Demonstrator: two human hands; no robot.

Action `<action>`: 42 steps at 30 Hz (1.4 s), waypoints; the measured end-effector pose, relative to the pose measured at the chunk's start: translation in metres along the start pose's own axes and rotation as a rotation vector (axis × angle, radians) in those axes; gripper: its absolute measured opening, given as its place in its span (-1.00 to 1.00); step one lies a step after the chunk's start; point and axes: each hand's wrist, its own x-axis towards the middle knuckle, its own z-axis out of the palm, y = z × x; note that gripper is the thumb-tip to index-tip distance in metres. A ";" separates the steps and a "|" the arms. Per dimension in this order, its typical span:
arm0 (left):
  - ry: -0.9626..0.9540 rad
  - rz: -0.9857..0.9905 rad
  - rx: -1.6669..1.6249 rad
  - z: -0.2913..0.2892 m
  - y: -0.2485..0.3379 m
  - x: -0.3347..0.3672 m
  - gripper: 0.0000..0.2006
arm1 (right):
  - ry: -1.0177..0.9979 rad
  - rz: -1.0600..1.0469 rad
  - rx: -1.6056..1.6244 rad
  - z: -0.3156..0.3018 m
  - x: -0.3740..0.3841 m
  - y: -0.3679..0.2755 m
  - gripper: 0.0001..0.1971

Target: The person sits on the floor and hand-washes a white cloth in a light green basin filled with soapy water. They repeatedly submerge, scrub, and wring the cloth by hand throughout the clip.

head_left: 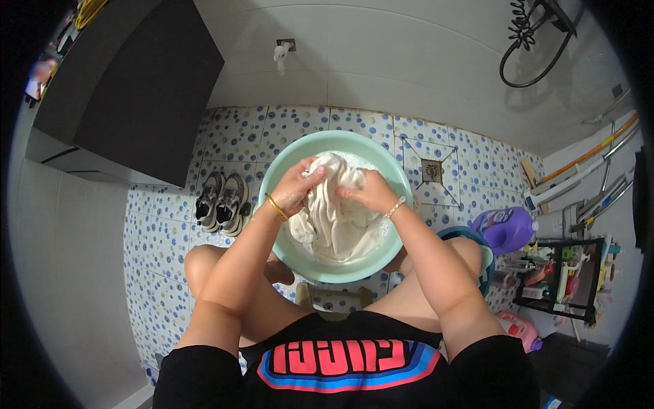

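Observation:
A pale green basin (278, 253) stands on the tiled floor between my legs, with whitish, sudsy water inside. Bunched in it is a wet white cloth garment (338, 228), part of it lifted toward the far side; its exact kind does not show. My left hand (294, 187), below a gold bracelet, grips the left of the raised folds with wet fingers. From the right, my right hand (373, 194), with a beaded bracelet at the wrist, grasps the same cloth. Both hands are closed on it, a short gap apart. The folds hide some fingertips.
Left of the basin sits a pair of sneakers (222, 203) beside a dark cabinet (150, 88). On the right are a floor drain (432, 171), a purple jug (505, 230), a blue bucket (487, 262) and a black rack (562, 279) of bottles. A tap (282, 54) juts from the far wall.

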 end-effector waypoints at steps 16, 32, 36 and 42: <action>0.151 0.063 -0.260 -0.006 -0.015 0.015 -0.75 | 0.340 0.001 0.571 0.011 0.001 -0.026 -0.82; 0.544 0.343 0.629 -0.019 -0.024 0.038 -0.62 | 0.644 0.223 -0.126 0.022 0.031 0.023 -0.61; 0.673 0.601 1.205 -0.040 -0.014 0.022 -0.59 | 0.594 0.151 -0.549 0.011 0.007 0.024 -0.54; 0.334 -0.165 1.490 -0.047 -0.046 -0.003 -0.64 | -0.049 0.225 -0.672 0.046 -0.034 0.017 -0.72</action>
